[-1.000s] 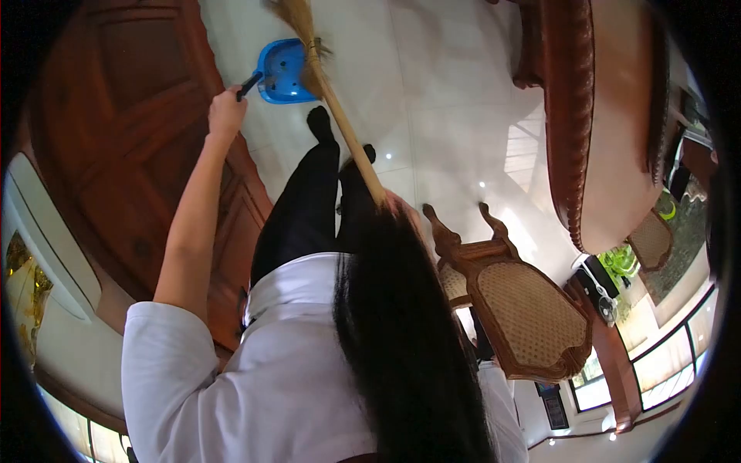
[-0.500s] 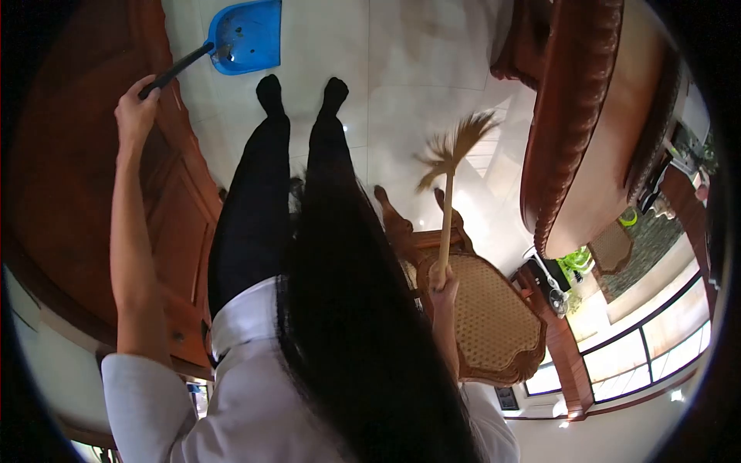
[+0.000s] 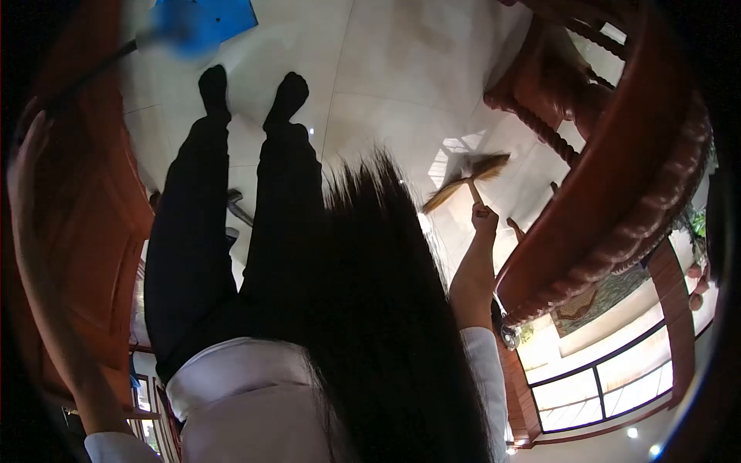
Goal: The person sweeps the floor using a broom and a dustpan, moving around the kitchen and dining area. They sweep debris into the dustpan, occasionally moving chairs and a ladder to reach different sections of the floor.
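Note:
At the upper left, my left hand (image 3: 31, 137) is closed around the black handle of a blue dustpan (image 3: 230, 18), whose pan reaches the top edge of the view and looks smeared in part. My right hand (image 3: 485, 219) grips the wooden handle of a broom (image 3: 488, 167) on the right, fingers wrapped near the bristles. Those straw bristles fan out to both sides, close over the tiled floor (image 3: 401, 100). Both arms are spread wide apart, with my dark-clothed legs between them.
A brown wooden cabinet (image 3: 77, 255) stands along the left side. On the right, a large table (image 3: 587, 193) with a carved edge and twisted wooden rails (image 3: 540, 131) beneath takes up much room. Long dark hair (image 3: 363, 309) covers the middle of the view.
The view has shifted, and the cane-seated chair is out of sight. My right arm has stretched forward with the broom, its bristles now spread wider. The dustpan has moved up and left in view.

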Demonstrator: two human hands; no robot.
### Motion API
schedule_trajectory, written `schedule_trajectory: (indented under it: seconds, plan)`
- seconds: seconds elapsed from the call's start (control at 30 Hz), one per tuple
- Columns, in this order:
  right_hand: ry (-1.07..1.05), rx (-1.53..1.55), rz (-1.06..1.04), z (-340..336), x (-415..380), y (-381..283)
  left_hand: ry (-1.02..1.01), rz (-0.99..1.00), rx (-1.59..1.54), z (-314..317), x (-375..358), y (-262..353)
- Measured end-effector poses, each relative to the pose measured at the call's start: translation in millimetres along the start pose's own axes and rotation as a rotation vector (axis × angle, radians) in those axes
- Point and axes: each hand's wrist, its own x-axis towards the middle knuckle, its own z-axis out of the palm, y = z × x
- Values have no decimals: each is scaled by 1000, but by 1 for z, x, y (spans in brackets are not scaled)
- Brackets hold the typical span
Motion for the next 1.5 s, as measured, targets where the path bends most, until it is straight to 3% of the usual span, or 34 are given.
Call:
schedule_trajectory:
  seconds: [0.07, 0.13, 0.23, 0.27, 0.3, 0.37, 0.43, 0.5, 0.57, 0.63, 0.7, 0.77, 0.83, 0.9, 0.93, 0.97, 1.03, 1.1, 1.23, 1.33, 1.5]
  plan:
    - [-8, -92, -3, 16, 5, -3, -40, -115, -292, 1, -23, 74]
    - [-12, -181, -6, 19, 20, -7, -38, -189, -258, 7, -24, 83]
    - [-41, -587, 96, 4, 43, -13, -23, -199, -233, 13, -25, 84]
    - [80, -944, -90, 1, 31, 3, -2, -208, -217, 14, -24, 85]
    - [72, -1145, -366, 3, -10, 35, -13, -206, -218, 16, -24, 87]
    - [-50, -1281, -494, -38, -18, 41, -21, -225, -199, 16, -27, 90]
    - [6, -1543, -611, -64, -39, 60, -28, 301, -39, 8, 60, -172]
    - [54, -1602, -556, -66, -90, 85, 28, 75, 107, 32, -12, -13]
    - [-126, -1742, -718, -83, -116, 108, 13, 32, 186, 34, -21, 10]
    - [-234, -1521, -605, -65, -173, 149, -109, -92, 139, 35, -18, 14]
    - [-57, -1304, -448, -43, -222, 203, -68, -109, 128, 33, -33, 45]
    - [-238, -1254, -325, -35, -253, 248, -48, -52, 167, 28, -40, 57]
    - [-467, -1227, -375, -36, -268, 296, -66, -92, 112, 21, -44, 61]
    - [-461, -1276, -318, 9, -347, 323, -14, 43, 67, 25, -38, 46]
    - [-608, -1420, -469, 9, -356, 332, -26, 31, 34, 23, -38, 47]
    - [-638, -1401, -410, 12, -368, 342, -34, 16, 0, 21, -39, 52]
    - [-706, -1318, -195, 18, -397, 338, 1, 37, -43, 25, -37, 48]
    - [-794, -1253, -144, 19, -422, 315, -6, 16, -105, 20, -39, 53]
    - [-706, -1070, -180, -13, -492, 244, -17, -59, -102, -4, -41, 29]
    - [-607, -1096, -325, -33, -530, 208, -24, -113, -150, -30, -54, 3]
    - [-580, -1248, -426, 18, -462, 217, -11, -188, -205, -49, -91, -23]
